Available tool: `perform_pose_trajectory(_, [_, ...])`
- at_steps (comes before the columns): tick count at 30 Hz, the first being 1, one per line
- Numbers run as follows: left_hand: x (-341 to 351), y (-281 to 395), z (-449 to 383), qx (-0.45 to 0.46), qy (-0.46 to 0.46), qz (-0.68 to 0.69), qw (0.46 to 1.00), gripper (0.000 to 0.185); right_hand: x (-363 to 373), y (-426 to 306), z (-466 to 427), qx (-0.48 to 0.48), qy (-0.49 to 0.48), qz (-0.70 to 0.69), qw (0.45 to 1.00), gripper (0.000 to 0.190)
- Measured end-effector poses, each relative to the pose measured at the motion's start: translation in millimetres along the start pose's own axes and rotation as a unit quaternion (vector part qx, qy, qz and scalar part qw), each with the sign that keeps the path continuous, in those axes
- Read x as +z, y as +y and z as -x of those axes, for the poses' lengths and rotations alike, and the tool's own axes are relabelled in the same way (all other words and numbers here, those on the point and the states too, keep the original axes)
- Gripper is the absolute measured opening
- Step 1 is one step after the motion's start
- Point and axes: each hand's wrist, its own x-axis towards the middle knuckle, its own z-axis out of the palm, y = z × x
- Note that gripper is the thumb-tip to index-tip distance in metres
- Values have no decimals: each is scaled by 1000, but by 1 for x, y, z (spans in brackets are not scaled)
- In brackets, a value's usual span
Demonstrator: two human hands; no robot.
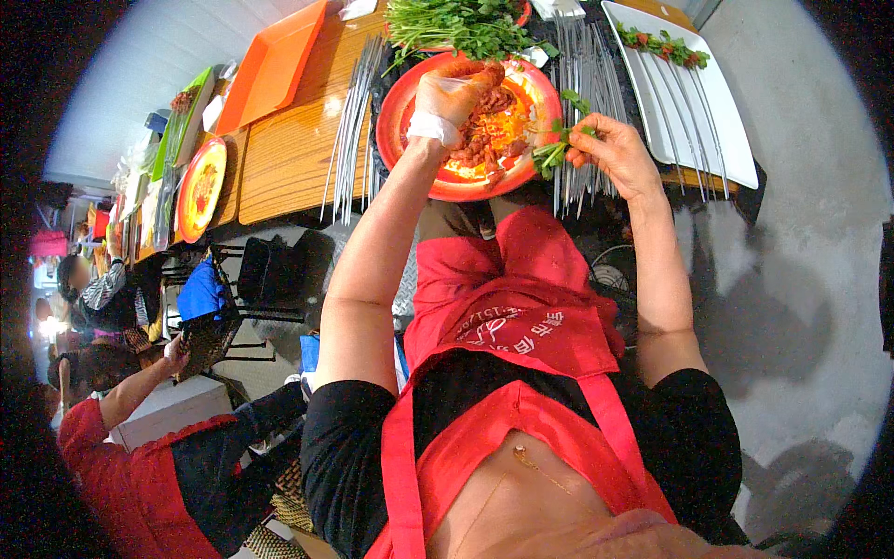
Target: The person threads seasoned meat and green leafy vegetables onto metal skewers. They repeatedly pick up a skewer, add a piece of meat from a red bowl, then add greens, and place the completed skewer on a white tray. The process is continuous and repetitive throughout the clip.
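Observation:
My left hand (447, 98), in a clear plastic glove stained with red sauce, is over a round red-rimmed plate (394, 150) of marinated meat pieces (482, 150). Its curled fingertips reach the meat; whether a piece is between them is hidden. Just off the plate's right rim, my bare right hand (614, 150) pinches a small bunch of cilantro (552, 155) between thumb and fingers, leaves sticking out on both sides. Beneath that hand lie many bare metal skewers (583, 77). A heap of cilantro (461, 28) rests beyond the plate.
At right, a white tray (726, 140) bears several skewers threaded with cilantro and red pieces (663, 49). More metal skewers (353, 126) lie left of the plate. Farther left are an orange tray (276, 66) and a yellow plate (202, 189). A person in red (140, 482) is at lower left.

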Motion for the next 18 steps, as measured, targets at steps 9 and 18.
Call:
perform_pose_trajectory(9, [2,1,4,-53,-8,24,998,18,17,-30,-22,-19,-84,56,995,8])
perform_pose_trajectory(18, [-18,-39,-4,-73,-119,-140,980,22,32,-38,-45,-42,-145,98,984,6])
